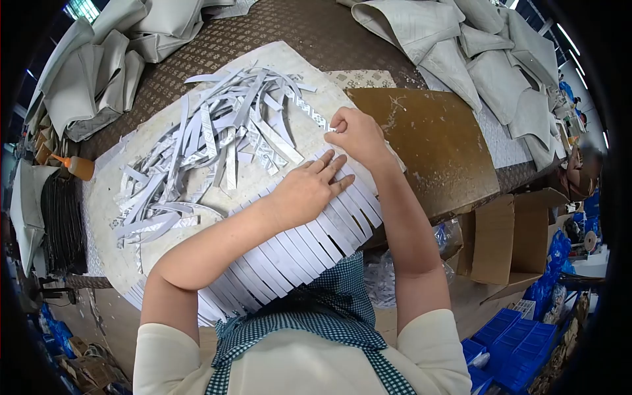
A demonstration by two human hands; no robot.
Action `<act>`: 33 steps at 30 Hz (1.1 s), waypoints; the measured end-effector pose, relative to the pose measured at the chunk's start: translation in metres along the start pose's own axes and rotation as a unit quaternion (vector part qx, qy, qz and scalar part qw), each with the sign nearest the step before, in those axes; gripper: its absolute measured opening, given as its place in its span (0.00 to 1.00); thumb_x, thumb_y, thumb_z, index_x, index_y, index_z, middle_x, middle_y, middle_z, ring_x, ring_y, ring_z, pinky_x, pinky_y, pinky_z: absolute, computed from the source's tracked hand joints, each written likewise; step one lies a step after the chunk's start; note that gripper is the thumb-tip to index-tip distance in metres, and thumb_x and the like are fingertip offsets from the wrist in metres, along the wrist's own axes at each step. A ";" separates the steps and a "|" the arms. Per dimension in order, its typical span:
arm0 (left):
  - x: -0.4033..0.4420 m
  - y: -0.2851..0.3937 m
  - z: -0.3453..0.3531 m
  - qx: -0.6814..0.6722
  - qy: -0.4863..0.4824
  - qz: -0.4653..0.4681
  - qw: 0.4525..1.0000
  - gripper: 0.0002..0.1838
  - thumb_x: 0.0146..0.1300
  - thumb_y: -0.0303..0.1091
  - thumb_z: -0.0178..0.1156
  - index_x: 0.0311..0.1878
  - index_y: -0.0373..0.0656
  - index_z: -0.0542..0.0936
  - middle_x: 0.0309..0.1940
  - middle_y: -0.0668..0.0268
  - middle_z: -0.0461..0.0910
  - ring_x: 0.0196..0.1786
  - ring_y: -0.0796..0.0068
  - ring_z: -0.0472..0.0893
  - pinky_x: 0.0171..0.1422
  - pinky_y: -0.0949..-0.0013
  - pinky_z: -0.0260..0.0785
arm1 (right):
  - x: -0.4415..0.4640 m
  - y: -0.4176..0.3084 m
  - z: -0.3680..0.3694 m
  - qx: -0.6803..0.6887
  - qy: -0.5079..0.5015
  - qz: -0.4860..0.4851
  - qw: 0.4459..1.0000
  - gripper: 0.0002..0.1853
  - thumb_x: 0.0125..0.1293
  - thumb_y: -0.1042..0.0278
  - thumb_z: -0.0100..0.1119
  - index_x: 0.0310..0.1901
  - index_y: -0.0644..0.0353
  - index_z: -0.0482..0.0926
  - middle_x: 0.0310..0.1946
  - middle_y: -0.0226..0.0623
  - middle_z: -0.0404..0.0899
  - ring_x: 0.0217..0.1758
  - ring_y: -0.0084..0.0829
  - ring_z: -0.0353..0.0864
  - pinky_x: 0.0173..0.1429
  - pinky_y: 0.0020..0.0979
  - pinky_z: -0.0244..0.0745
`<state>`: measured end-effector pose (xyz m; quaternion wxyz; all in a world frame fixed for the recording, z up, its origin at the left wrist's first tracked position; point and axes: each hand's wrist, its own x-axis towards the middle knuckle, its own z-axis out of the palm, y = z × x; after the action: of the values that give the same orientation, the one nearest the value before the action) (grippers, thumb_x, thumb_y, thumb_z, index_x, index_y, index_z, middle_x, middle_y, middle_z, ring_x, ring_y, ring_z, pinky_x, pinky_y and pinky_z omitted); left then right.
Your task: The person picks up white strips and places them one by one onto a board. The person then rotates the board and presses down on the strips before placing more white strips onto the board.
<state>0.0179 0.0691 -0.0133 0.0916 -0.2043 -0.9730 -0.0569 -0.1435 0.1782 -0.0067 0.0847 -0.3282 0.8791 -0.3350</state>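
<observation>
My right hand [359, 137] pinches one end of a patterned white strip [311, 112]; the strip's other end runs back to the loose pile. My left hand [308, 187] lies flat, fingers spread, on the upper ends of a row of white strips [289, 260]. These strips lie side by side along the near edge of the pale board [260, 187] and hang over it, with narrow gaps between some. A tangled pile of loose strips [217, 131], some plain and some patterned, sits on the board beyond my left forearm.
Folded pale sheets [164, 26] are heaped at the back left, and more sheets [421, 33] at the back right. A brown board [428, 141] lies to the right. An orange-tipped bottle [80, 167] stands left. Below right are an open cardboard box [510, 237] and blue bins [517, 349].
</observation>
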 end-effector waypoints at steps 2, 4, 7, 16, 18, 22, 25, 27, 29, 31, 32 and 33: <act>-0.001 -0.001 0.001 0.012 0.008 0.004 1.000 0.27 0.64 0.31 0.55 0.69 0.50 0.77 0.74 0.53 0.69 0.75 0.52 0.70 0.70 0.62 0.72 | 0.003 0.010 -0.002 0.028 -0.026 0.010 0.999 0.12 0.55 0.63 0.72 0.39 0.57 0.83 0.38 0.35 0.84 0.42 0.38 0.85 0.47 0.39 0.78; 0.000 -0.001 -0.001 0.007 0.008 0.003 1.000 0.27 0.64 0.31 0.56 0.68 0.50 0.78 0.73 0.53 0.69 0.75 0.53 0.70 0.70 0.63 0.72 | 0.002 0.012 -0.003 0.018 -0.027 -0.001 0.999 0.11 0.56 0.64 0.71 0.39 0.56 0.83 0.39 0.36 0.84 0.42 0.40 0.85 0.47 0.40 0.78; 0.000 -0.004 -0.001 -0.003 0.033 0.009 0.999 0.26 0.62 0.28 0.58 0.66 0.49 0.79 0.70 0.55 0.73 0.71 0.54 0.74 0.68 0.63 0.74 | 0.001 0.009 0.003 -0.052 0.025 -0.051 0.997 0.07 0.60 0.66 0.67 0.38 0.57 0.82 0.37 0.37 0.83 0.40 0.42 0.84 0.46 0.42 0.78; 0.022 -0.067 -0.047 -0.057 0.257 -0.058 0.963 0.24 0.62 0.22 0.57 0.63 0.46 0.80 0.67 0.59 0.74 0.69 0.51 0.71 0.71 0.54 0.67 | -0.035 -0.001 0.002 -0.063 0.202 -0.211 0.954 0.03 0.66 0.73 0.61 0.36 0.61 0.79 0.37 0.39 0.81 0.39 0.46 0.80 0.45 0.45 0.77; 0.028 -0.090 -0.050 -0.035 0.204 -0.049 0.977 0.21 0.66 0.26 0.58 0.62 0.48 0.81 0.64 0.61 0.77 0.70 0.54 0.70 0.72 0.54 0.64 | -0.051 -0.004 -0.010 -0.058 0.212 -0.233 0.947 0.01 0.66 0.75 0.61 0.36 0.62 0.79 0.36 0.40 0.81 0.39 0.46 0.80 0.45 0.44 0.76; 0.029 -0.110 -0.052 -0.252 0.046 -0.139 0.957 0.10 0.68 0.33 0.65 0.48 0.43 0.88 0.43 0.63 0.84 0.51 0.63 0.79 0.58 0.62 0.72 | -0.087 0.010 -0.029 0.032 0.217 -0.130 0.967 0.03 0.67 0.76 0.60 0.40 0.63 0.81 0.33 0.44 0.81 0.36 0.44 0.79 0.43 0.39 0.76; 0.033 -0.101 -0.044 -0.365 0.024 -0.175 0.914 0.07 0.66 0.29 0.68 0.44 0.39 0.87 0.38 0.66 0.83 0.43 0.74 0.80 0.50 0.70 0.73 | -0.117 0.025 -0.036 0.099 0.195 -0.032 0.975 0.03 0.69 0.75 0.60 0.42 0.63 0.81 0.32 0.44 0.80 0.34 0.40 0.80 0.41 0.37 0.76; 0.040 -0.090 -0.039 -0.406 0.018 -0.196 0.892 0.04 0.65 0.25 0.67 0.41 0.36 0.86 0.35 0.68 0.83 0.38 0.80 0.79 0.45 0.72 0.72 | -0.137 0.027 -0.038 0.155 0.189 0.011 0.970 0.04 0.70 0.75 0.60 0.42 0.64 0.80 0.30 0.37 0.79 0.32 0.28 0.79 0.41 0.30 0.76; 0.053 -0.085 -0.032 -0.408 -0.011 -0.192 0.892 0.04 0.64 0.25 0.67 0.41 0.36 0.85 0.33 0.68 0.83 0.36 0.79 0.79 0.44 0.72 0.73 | -0.154 0.027 -0.038 0.208 0.193 0.047 0.958 0.04 0.69 0.75 0.61 0.42 0.64 0.80 0.30 0.34 0.78 0.32 0.24 0.77 0.41 0.28 0.75; 0.067 -0.080 -0.025 -0.427 -0.022 -0.192 0.883 0.04 0.63 0.25 0.67 0.40 0.35 0.84 0.29 0.67 0.83 0.34 0.78 0.79 0.42 0.70 0.73 | -0.167 0.025 -0.040 0.184 0.195 0.058 0.962 0.04 0.69 0.75 0.61 0.42 0.64 0.80 0.30 0.33 0.78 0.33 0.21 0.76 0.40 0.26 0.75; 0.072 -0.080 -0.023 -0.416 -0.040 -0.182 0.890 0.04 0.62 0.26 0.67 0.39 0.37 0.85 0.29 0.66 0.84 0.34 0.76 0.80 0.43 0.69 0.74 | -0.171 0.025 -0.040 0.173 0.197 0.064 0.963 0.04 0.68 0.75 0.61 0.42 0.64 0.79 0.30 0.32 0.78 0.33 0.20 0.76 0.40 0.25 0.75; 0.078 -0.080 -0.023 -0.403 -0.059 -0.171 0.897 0.04 0.61 0.26 0.67 0.38 0.38 0.85 0.29 0.64 0.85 0.35 0.75 0.81 0.44 0.69 0.74 | -0.173 0.025 -0.040 0.175 0.194 0.072 0.963 0.04 0.68 0.75 0.61 0.42 0.64 0.79 0.30 0.32 0.78 0.32 0.20 0.76 0.40 0.26 0.75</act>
<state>-0.0811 0.0234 0.0194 -0.0668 -0.0567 -0.8901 -0.4472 -0.0380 0.3238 -0.0047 -0.0078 -0.1731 0.8276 -0.5339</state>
